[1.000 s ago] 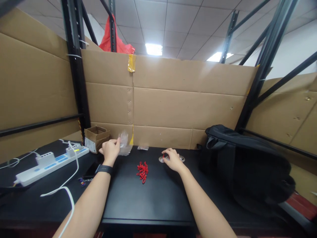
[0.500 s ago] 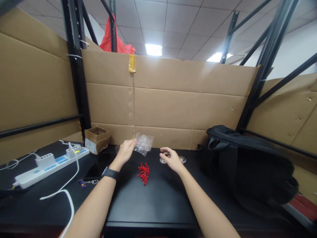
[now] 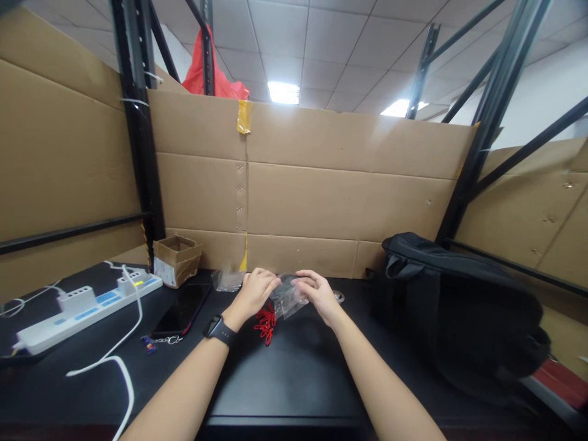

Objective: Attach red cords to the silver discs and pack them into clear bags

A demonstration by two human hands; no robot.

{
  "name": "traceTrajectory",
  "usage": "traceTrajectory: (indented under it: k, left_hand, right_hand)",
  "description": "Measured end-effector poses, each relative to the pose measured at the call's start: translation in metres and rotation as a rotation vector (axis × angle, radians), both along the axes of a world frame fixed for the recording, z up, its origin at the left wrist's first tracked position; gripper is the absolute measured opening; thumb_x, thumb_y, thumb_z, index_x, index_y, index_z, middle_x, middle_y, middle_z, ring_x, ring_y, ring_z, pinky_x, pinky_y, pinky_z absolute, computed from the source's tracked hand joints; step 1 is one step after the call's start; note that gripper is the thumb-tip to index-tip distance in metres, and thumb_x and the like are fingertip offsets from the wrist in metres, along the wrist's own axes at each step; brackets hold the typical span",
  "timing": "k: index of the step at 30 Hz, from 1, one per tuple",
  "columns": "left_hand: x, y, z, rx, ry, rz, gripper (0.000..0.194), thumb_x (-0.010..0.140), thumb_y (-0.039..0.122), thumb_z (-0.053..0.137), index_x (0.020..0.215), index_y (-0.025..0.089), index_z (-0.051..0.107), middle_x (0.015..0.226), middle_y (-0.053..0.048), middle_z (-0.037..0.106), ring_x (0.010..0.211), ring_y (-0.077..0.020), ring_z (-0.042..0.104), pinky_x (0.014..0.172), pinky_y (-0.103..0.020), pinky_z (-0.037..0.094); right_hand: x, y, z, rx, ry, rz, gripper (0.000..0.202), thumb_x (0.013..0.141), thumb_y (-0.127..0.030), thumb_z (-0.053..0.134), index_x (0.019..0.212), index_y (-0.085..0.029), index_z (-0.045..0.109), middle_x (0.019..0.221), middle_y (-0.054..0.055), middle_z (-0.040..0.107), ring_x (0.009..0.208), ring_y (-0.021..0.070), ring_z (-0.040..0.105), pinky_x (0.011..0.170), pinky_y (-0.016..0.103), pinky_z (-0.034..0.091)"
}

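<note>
My left hand [image 3: 257,293], with a dark watch [image 3: 219,331] on its wrist, is closed on the left side of a clear plastic bag [image 3: 288,304]. My right hand [image 3: 318,295] is at the bag's right side, thumb and fingers bent around its edge. A small heap of red knotted cords [image 3: 265,326] lies just below the bag, partly covered by my left hand. Beside my right hand, a small round shiny piece [image 3: 339,296] rests on the black table [image 3: 285,386]. More clear plastic bags [image 3: 226,280] lie behind my left hand.
On the left are a white power strip [image 3: 92,312] with a cable, a phone [image 3: 181,311], a keychain [image 3: 149,344] and an opened cardboard box [image 3: 178,260]. A large black bag [image 3: 459,312] fills the right side. Cardboard walls [image 3: 312,202] surround the table.
My left hand has carried the plastic bag rightward to my right hand, which now meets it. The phone and the other plastic bags have come into fuller view. One round piece is now hidden.
</note>
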State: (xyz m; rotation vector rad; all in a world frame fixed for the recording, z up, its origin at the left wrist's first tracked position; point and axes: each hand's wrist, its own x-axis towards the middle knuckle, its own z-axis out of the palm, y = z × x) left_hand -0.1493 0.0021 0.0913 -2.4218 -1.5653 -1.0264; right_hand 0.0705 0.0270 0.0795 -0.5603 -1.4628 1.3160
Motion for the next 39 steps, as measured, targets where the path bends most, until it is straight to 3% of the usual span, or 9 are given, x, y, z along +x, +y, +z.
traceTrajectory:
  k: [7,12,18,23,28,30,35,39]
  left_hand:
    - [-0.005,0.001,0.002,0.023,-0.026,0.058,0.038,0.100,0.047,0.041,0.098,0.029,0.074,0.109,-0.002,0.072,0.107,-0.0237,0.055,0.092,-0.041,0.034]
    - [-0.015,0.003,0.004,0.036,-0.019,0.121,0.036,0.099,0.042,0.042,0.097,0.029,0.075,0.116,-0.002,0.070,0.113,-0.0248,0.054,0.095,-0.042,0.033]
    - [-0.030,0.007,0.007,-0.026,-0.118,0.140,0.037,0.096,0.043,0.043,0.088,0.024,0.075,0.103,-0.005,0.074,0.103,-0.0250,0.060,0.090,-0.036,0.040]
    - [0.000,0.001,-0.002,-0.182,-0.180,-0.122,0.043,0.095,0.043,0.041,0.074,0.022,0.073,0.089,-0.004,0.074,0.087,-0.0201,0.064,0.082,-0.030,0.043]
    - [0.044,-0.021,-0.012,-0.118,-0.090,-0.050,0.022,0.083,0.045,0.060,0.083,0.026,0.070,0.094,-0.001,0.073,0.101,-0.0245,0.059,0.090,-0.036,0.036]
    - [0.052,-0.027,-0.014,-0.130,-0.074,-0.043,0.027,0.078,0.052,0.065,0.086,0.027,0.068,0.097,-0.001,0.072,0.104,-0.0263,0.057,0.092,-0.038,0.035]
    - [0.052,-0.029,-0.015,-0.185,-0.082,0.008,0.061,0.064,0.074,0.069,0.103,0.027,0.062,0.105,-0.004,0.068,0.106,-0.0305,0.054,0.090,-0.040,0.035]
    - [0.050,-0.029,-0.015,-0.255,-0.066,-0.029,0.079,0.058,0.075,0.071,0.120,0.030,0.054,0.116,-0.006,0.064,0.114,-0.0332,0.050,0.093,-0.042,0.034]
  right_hand:
    - [0.004,0.000,0.000,0.022,0.000,0.012,0.038,0.071,-0.027,0.079,0.106,-0.021,0.065,0.095,0.005,0.074,0.075,0.0149,0.068,0.069,0.027,0.051]
    - [0.015,0.004,0.004,0.058,-0.090,0.015,0.042,0.068,-0.019,0.075,0.109,-0.021,0.063,0.092,0.004,0.073,0.073,0.0162,0.069,0.065,0.026,0.051]
    - [0.031,0.020,0.005,0.023,-0.029,-0.188,0.038,0.062,-0.015,0.071,0.099,-0.019,0.063,0.086,0.003,0.072,0.065,0.0147,0.066,0.059,0.025,0.050]
    - [0.033,0.023,0.005,0.034,0.025,-0.266,0.020,0.063,-0.020,0.073,0.080,-0.018,0.062,0.087,0.008,0.075,0.074,0.0184,0.068,0.066,0.027,0.051]
    - [0.029,0.021,0.006,0.074,0.072,-0.268,0.022,0.063,-0.024,0.076,0.074,-0.020,0.057,0.085,0.006,0.076,0.080,0.0213,0.070,0.071,0.030,0.052]
    - [0.027,0.021,0.006,0.083,0.080,-0.279,0.024,0.063,-0.026,0.077,0.073,-0.020,0.056,0.083,0.005,0.075,0.077,0.0211,0.070,0.068,0.029,0.052]
    - [0.026,0.023,0.005,0.087,0.091,-0.316,0.019,0.061,-0.025,0.076,0.069,-0.019,0.060,0.080,0.004,0.074,0.075,0.0197,0.068,0.065,0.027,0.051]
    - [0.025,0.023,0.003,0.091,0.039,-0.395,0.011,0.065,-0.024,0.070,0.072,-0.017,0.072,0.079,0.006,0.075,0.069,0.0186,0.066,0.063,0.028,0.050]
